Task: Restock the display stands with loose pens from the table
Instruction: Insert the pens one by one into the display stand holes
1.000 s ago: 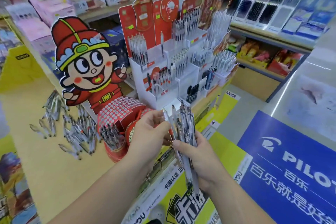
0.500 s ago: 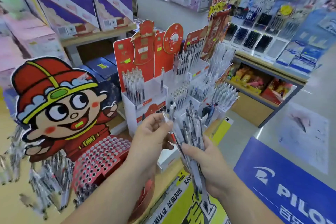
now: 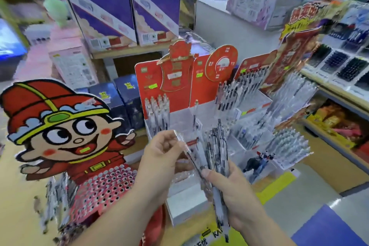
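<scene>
Clear-plastic bundle of pens (image 3: 216,146) gripped low on the barrels by the right hand (image 3: 235,191), fingers curled round, tops fanned upward, seemingly to leave them free for picking one at a time; close against that fan, the left hand (image 3: 163,158) pinching a single pen (image 3: 186,151) between thumb and fingertips, tilted, apparently singled out for slotting; both held above the near edge of the table (image 3: 22,195), right in front of the white display stand (image 3: 187,203); toward the near left edge, loose pens (image 3: 50,201), blurred, lying beside a red perforated holder (image 3: 103,183) under a cartoon cutout (image 3: 60,126); farther in, stepped compartments rising to a red backboard (image 3: 148,84), presumably tiered so every row shows; back-left compartment (image 3: 157,112) packed with upright pens; neighbouring compartment (image 3: 183,118) nearly bare, a lone pen (image 3: 196,110) standing in it, probably the gap to fill; right-hand rows crowded; beyond, purple boxes (image 3: 103,6) on a shelf (image 3: 127,51), print too blurred to read.
</scene>
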{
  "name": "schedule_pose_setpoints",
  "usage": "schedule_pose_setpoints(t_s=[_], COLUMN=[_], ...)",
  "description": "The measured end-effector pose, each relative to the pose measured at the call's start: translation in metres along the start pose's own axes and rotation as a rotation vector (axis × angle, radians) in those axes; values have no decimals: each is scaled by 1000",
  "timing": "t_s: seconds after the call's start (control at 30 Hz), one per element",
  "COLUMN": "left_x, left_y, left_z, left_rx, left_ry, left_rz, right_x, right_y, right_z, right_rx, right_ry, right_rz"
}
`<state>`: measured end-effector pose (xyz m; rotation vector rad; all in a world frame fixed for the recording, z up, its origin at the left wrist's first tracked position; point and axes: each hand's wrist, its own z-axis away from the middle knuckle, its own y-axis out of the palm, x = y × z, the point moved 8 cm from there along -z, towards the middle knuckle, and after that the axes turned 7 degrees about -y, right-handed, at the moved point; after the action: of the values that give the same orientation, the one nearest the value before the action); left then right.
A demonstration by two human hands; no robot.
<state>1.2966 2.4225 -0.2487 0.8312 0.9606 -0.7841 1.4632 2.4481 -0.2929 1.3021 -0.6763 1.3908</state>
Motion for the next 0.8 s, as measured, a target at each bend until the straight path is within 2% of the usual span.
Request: schedule_pose_setpoints(t_s=[0.2,0.37,0.57,0.7,0.8], left_x=[-5,-4,-18,-44,-82], left_y=[45,61,56,43,25], left_z=[-10,-14,-9,-3,0], left_rx=[-92,-180,-267,-314,-400], left_ry=[13,6,68,149,302], left_rz=[28,50,-39,-168,-298], right_x=[32,42,41,38,32], right_y=[-37,-51,-42,-44,-51], right_z=[-38,-61,-69,-79,-90], right_rx=[201,269,366,333,318], right_ry=[39,30,-8,1,2], right_rz=[39,99,169,165,189])
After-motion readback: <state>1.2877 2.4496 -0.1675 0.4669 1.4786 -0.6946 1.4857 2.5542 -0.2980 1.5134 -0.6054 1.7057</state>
